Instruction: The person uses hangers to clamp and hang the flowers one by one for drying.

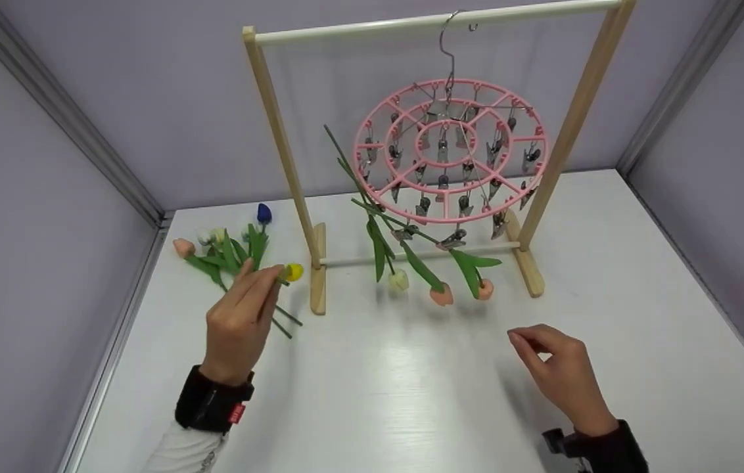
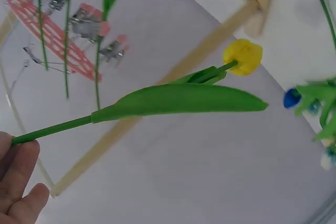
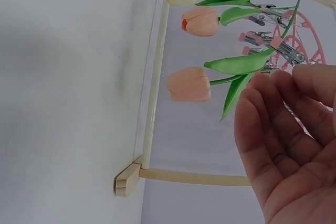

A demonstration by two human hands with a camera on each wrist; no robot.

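Note:
My left hand (image 1: 237, 332) pinches the stem of a yellow artificial tulip (image 2: 184, 99) between thumb and fingers, to the left of the rack. The tulip's long green leaf and yellow bloom point away from the fingertips. Over the table's right front, my right hand (image 1: 566, 371) holds nothing, its fingers loosely curved. Between the hands, a round pink clip hanger (image 1: 445, 221) hangs by its hook. Clips along its front left edge hold a cream tulip (image 1: 399, 280) and two peach tulips, one left (image 1: 441, 295) and one right (image 1: 485, 289), blooms downward.
A wooden rack with a white top bar (image 1: 359, 28) carries the hanger; its feet stand left (image 1: 318, 289) and right (image 1: 530, 276). Several tulips lie at the table's left, among them a blue one (image 1: 264, 213) and a peach one (image 1: 183, 247). Grey walls enclose the table.

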